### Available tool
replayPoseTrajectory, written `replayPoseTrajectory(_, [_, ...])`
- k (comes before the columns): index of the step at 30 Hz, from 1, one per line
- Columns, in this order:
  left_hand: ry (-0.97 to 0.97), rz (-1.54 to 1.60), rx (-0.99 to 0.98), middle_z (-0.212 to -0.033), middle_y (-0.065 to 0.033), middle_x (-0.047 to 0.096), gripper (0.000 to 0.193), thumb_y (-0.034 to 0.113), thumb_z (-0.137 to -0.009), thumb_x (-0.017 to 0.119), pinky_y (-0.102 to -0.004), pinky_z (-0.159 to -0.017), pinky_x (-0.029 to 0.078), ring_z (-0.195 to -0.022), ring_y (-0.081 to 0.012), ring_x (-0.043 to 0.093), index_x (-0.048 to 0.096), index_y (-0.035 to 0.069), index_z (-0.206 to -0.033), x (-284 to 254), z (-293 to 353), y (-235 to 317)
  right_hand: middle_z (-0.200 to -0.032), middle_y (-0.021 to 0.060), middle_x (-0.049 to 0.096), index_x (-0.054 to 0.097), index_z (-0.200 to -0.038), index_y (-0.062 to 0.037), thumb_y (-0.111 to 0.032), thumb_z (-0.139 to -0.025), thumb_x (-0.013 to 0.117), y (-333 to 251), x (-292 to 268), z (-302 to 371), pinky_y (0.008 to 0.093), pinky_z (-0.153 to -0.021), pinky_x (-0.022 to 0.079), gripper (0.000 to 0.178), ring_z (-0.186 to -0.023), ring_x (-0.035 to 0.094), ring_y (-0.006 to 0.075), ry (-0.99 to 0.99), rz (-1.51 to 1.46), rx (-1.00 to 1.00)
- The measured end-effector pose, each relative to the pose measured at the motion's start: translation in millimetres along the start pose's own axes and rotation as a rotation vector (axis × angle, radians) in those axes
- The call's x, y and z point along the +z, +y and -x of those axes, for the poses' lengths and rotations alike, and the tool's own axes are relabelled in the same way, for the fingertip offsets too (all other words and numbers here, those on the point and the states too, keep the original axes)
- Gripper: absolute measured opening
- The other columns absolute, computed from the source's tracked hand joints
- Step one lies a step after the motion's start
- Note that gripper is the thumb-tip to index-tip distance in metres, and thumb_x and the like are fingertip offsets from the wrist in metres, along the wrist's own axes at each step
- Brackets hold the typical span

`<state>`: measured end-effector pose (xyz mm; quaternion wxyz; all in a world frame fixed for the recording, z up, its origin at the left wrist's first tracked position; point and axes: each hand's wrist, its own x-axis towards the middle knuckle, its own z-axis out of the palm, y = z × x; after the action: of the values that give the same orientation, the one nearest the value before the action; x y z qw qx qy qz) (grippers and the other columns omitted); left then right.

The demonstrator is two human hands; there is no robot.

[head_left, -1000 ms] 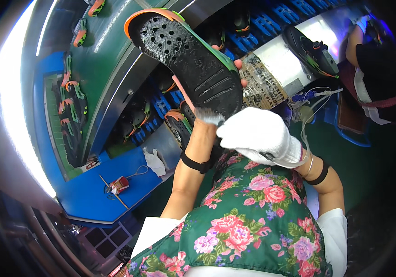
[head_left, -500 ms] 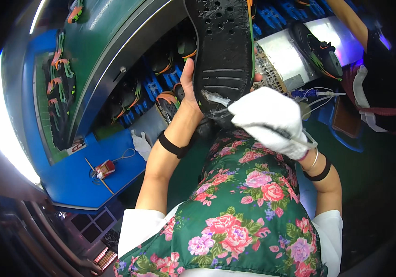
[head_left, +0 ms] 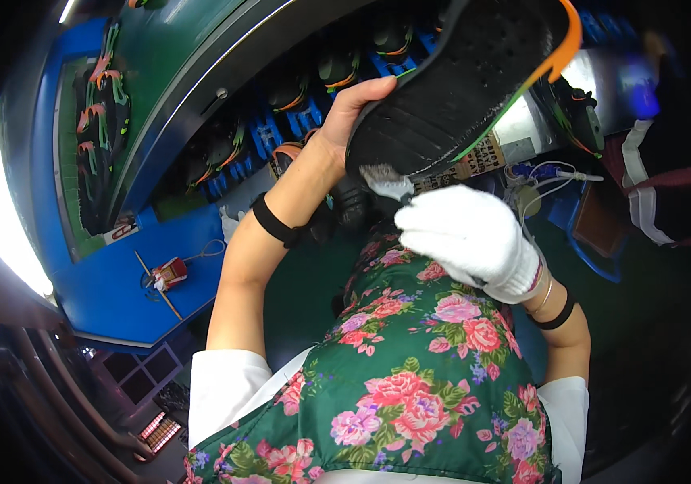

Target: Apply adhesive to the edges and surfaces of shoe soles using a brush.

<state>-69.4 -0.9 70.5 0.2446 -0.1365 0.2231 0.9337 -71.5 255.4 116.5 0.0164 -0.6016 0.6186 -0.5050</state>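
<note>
My left hand [head_left: 347,121] holds a black shoe [head_left: 450,109] with its bare underside turned up toward me; green and orange trim runs along its right edge. The fingers are hidden behind the shoe, while the thumb lies along its left edge. On my right hand [head_left: 470,238] is a white knit glove, closed round the handle of a flat brush [head_left: 392,187]. The brush's bristles touch the near end of the underside, where the surface looks wet and shiny. Most of the brush handle is hidden by the glove.
Beyond the shoe, several black shoes [head_left: 341,68] stand on blue racks under a curved metal edge [head_left: 192,121]. A blue table [head_left: 120,298] at the left bears a small red container [head_left: 170,274] and a stick. A black shoe [head_left: 575,113] and white cords [head_left: 559,175] lie at the right.
The shoe has turned and tilted, its far end swinging to the right. The left hand has moved up and right with it. The brush still touches the near end.
</note>
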Motion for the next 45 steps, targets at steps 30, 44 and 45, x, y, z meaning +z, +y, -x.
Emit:
replayPoseTrajectory(30, [0.090,0.357,0.071,-0.143,-0.0203,0.058,0.064,0.046,-0.102,0.049,-0.0498,-0.114,0.044,-0.127,-0.0362,0.061,0.048,0.002,-0.148,-0.8,17.4,-44.1,-0.098,0.0118,0.076,0.077,-0.098,-0.0031,0.001,-0.081,0.078,19.1,-18.1,-11.2,0.0314,-0.081,0.058,0.018,-0.089,0.074,0.0215,0.281,-0.571,0.591])
replayPoseTrajectory(44, [-0.060,0.154,0.291,-0.149,-0.0248,0.048,0.094,0.061,-0.086,0.066,-0.0580,-0.107,0.049,-0.127,-0.0451,0.057,0.036,0.006,-0.156,29.4,54.8,-48.6,-0.098,0.0104,0.077,0.079,-0.093,-0.0054,0.000,-0.079,0.077,3.5,-27.3,-32.8,0.0361,-0.084,0.056,0.016,-0.089,0.074,0.0247,0.213,-0.419,0.164])
replayPoseTrajectory(45, [-0.168,0.034,0.363,-0.151,-0.0285,0.043,0.106,0.063,-0.080,0.073,-0.0573,-0.101,0.054,-0.124,-0.0481,0.057,0.032,0.005,-0.157,37.4,58.7,-39.8,-0.098,0.0111,0.077,0.079,-0.090,-0.0027,0.003,-0.080,0.076,6.2,-31.6,-27.1,0.0345,-0.084,0.057,0.012,-0.088,0.074,0.0233,0.292,-0.499,0.197])
